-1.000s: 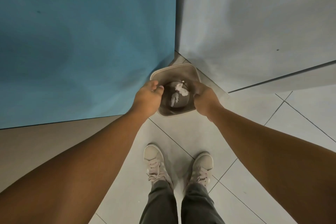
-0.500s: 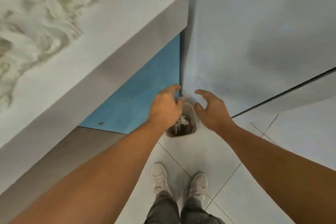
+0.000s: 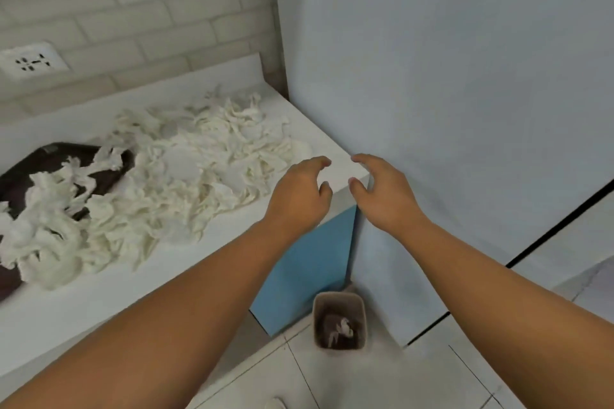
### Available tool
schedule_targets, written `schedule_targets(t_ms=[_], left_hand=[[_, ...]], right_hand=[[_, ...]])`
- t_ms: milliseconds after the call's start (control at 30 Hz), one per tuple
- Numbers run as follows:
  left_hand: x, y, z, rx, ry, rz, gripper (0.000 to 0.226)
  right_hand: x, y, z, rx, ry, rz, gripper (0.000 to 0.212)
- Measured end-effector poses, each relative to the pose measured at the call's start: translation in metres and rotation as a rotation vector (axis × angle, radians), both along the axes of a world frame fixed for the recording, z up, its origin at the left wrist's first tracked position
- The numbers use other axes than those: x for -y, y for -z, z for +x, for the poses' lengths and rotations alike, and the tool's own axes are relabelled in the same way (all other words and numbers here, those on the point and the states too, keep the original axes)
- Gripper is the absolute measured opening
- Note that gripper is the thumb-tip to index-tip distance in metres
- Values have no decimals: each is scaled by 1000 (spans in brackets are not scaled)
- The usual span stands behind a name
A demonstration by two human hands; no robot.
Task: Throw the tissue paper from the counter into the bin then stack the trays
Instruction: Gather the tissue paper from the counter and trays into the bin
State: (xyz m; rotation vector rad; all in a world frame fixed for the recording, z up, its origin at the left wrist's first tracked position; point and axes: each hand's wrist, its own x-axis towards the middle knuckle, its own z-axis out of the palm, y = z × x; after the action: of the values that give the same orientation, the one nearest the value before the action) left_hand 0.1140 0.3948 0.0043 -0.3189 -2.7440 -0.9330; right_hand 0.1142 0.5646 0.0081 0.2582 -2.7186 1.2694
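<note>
A wide heap of torn white tissue paper [image 3: 186,169] covers the white counter [image 3: 99,302] and spills onto a dark brown tray [image 3: 20,183] at the left edge. Down on the floor stands a small beige bin [image 3: 339,304] with a few tissue scraps [image 3: 342,330] in it. My left hand [image 3: 299,192] hovers over the counter's right corner, fingers loosely curled and empty. My right hand [image 3: 382,189] is beside it, just past the corner, also empty with relaxed fingers. Neither hand touches the tissue.
A grey brick wall with a white socket [image 3: 30,60] backs the counter. A tall pale cabinet side [image 3: 448,93] stands right of the counter. Below the counter is a blue panel [image 3: 305,269]. The floor is pale tile [image 3: 382,382].
Both hands have risen from the bin on the floor up to the counter's right corner, empty. My view has lifted from the floor to the tissue heap.
</note>
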Motion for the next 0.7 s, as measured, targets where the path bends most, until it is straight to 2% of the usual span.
schedule_targets(t_ms=[167,300,500,700], left_hand=[[39,-30,-7,-49,-89,-25,43],[79,-33,-25,-55,-145,-73,40],[139,-14,-81,-15,-165,-121,39],[181,9,-146,50,-102,-148,39]], right_hand=[[30,-31,-17,-61,-51,50,42],[56,-34,-42,-38,-69,132,41],[89,-4,-107,28,-65,223,41],[122,33,-183,192,10,287,50]])
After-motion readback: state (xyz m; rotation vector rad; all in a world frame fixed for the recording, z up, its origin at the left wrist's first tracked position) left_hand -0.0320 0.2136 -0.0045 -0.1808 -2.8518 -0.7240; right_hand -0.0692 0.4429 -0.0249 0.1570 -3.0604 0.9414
